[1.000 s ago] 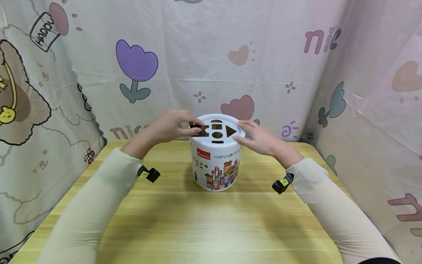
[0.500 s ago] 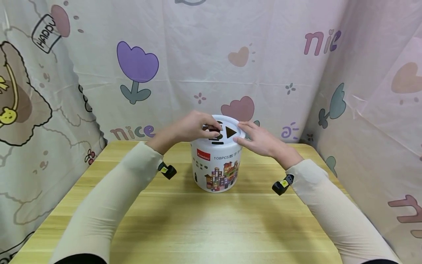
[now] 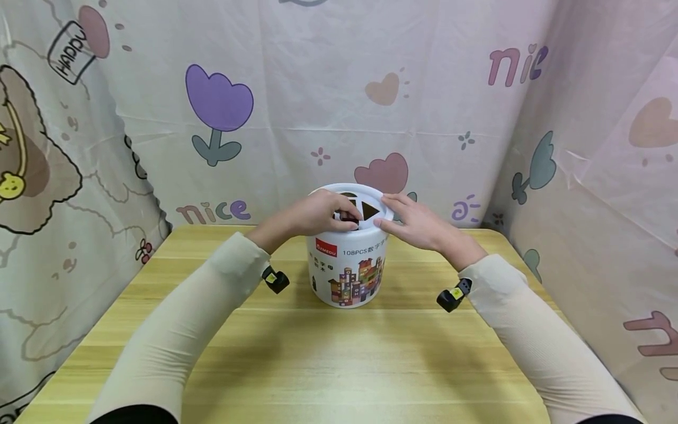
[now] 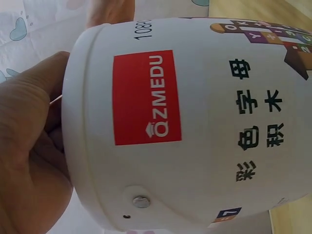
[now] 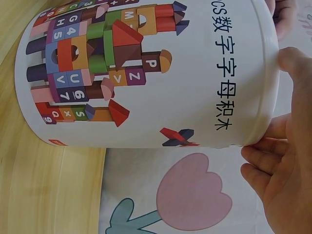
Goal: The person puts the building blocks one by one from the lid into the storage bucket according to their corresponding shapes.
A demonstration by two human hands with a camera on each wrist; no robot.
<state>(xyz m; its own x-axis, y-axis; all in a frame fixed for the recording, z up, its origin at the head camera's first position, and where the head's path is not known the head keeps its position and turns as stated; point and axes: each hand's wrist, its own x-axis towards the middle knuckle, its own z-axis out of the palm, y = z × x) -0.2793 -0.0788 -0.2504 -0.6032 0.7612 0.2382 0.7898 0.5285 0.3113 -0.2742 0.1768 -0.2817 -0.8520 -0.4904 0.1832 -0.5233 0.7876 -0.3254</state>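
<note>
A white toy-block bucket [image 3: 348, 268] stands upright on the table, with shape cutouts in its white lid [image 3: 385, 213]. My left hand [image 3: 318, 213] reaches over the lid, pinching a small dark block [image 3: 349, 223] at the front cutouts; the fingers hide much of it. In the left wrist view the left hand [image 4: 29, 141] shows at the lid's edge, its fingertips hidden behind the rim. My right hand [image 3: 418, 222] rests on the right of the rim, thumb and fingers spread. In the right wrist view the right hand [image 5: 285, 151] touches the rim with its thumb and fingers.
The bucket sits near the back of the wooden table [image 3: 344, 365]. A patterned curtain [image 3: 318, 88] hangs close behind it and along both sides. Small black cameras [image 3: 275, 279] are strapped at both wrists.
My left hand has moved right and slightly down, from the left edge of the lid to the middle and front cutouts, with the dark block. My right hand has stayed on the rim.
</note>
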